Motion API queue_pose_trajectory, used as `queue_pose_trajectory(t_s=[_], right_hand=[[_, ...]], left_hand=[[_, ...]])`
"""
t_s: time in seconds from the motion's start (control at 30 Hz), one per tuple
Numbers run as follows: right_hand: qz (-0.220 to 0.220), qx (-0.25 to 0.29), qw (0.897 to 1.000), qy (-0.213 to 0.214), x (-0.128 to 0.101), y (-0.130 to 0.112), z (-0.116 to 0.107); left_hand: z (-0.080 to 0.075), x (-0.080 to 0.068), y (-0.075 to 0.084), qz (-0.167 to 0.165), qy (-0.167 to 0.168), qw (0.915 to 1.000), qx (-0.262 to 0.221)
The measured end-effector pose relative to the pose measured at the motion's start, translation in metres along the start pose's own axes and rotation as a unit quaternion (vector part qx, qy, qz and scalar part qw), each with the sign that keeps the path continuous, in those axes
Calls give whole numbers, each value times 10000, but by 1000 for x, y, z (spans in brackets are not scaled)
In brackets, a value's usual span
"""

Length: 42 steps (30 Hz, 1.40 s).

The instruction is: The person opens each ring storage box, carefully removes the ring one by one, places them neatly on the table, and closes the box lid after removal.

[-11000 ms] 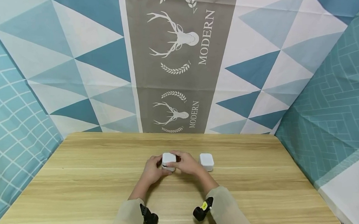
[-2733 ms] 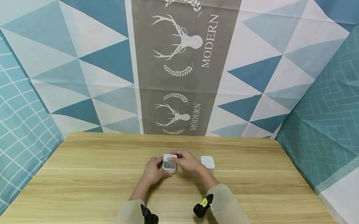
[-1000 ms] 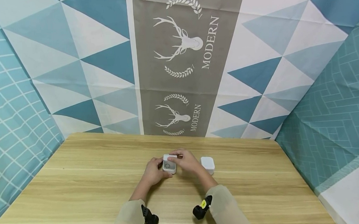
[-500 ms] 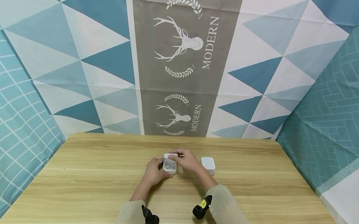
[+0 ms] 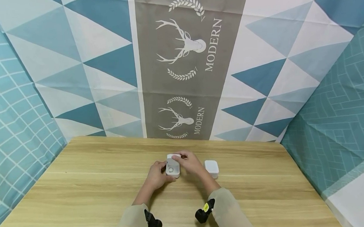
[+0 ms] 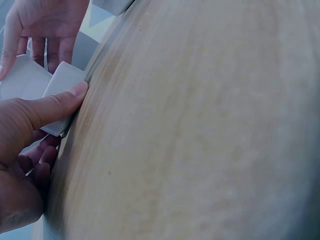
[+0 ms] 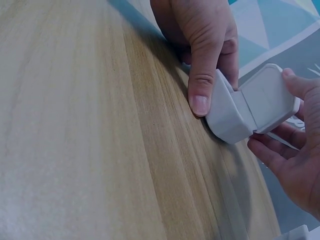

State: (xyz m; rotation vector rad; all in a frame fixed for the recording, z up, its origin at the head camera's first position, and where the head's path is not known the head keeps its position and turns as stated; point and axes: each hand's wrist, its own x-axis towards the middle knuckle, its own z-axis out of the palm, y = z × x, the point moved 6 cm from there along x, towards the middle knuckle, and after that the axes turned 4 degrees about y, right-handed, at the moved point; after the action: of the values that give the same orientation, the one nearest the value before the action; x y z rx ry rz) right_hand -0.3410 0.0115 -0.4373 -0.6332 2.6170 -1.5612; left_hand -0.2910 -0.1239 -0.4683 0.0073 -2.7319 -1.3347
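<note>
A small white ring box (image 5: 173,174) sits on the wooden table in the head view, its hinged lid (image 7: 272,95) swung up and away from its base (image 7: 227,117). A silvery ring (image 5: 171,169) shows inside, standing in the pale lining. My left hand (image 5: 156,176) grips the base, thumb along the near side and fingers behind it. My right hand (image 5: 191,162) pinches the lid, with the thumb on its inner face, as the right wrist view shows. Just right of that hand stands a second white box (image 5: 211,168), closed.
The wooden table (image 5: 89,188) reaches back to a patterned cloth wall (image 5: 179,72). Blue-tiled cloth (image 5: 16,113) hangs on the left and teal cloth (image 5: 335,118) on the right. Wrist cameras (image 5: 154,226) sit at both sleeves.
The ring box was nearly closed at first. My right hand has tilted its lid up and back, bringing the ring into view. My left hand has stayed on the base.
</note>
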Motion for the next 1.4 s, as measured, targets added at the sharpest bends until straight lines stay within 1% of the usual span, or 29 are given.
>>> queue_pose_trajectory(t_s=[0.33,0.63,0.87,1.07,1.4], right_hand=[[38,-59,9999,97,-4,6,-2],[161,-100,9998,72,-8,5,-2],[253,-105,9993,241,-10,6,-8],[294,-24,9992,285,-12,3,-15],[298,-28,9977,602,-16,-3,-26]], left_hand=[[4,-3,1,-29,-23,10000,-50],[6,-5,-1,-23,-20,10000,-63],[5,-3,-2,-9,-15,9999,-114],[4,-2,-2,-43,-18,9999,-162],[2,-1,-1,-93,-25,9999,-115]])
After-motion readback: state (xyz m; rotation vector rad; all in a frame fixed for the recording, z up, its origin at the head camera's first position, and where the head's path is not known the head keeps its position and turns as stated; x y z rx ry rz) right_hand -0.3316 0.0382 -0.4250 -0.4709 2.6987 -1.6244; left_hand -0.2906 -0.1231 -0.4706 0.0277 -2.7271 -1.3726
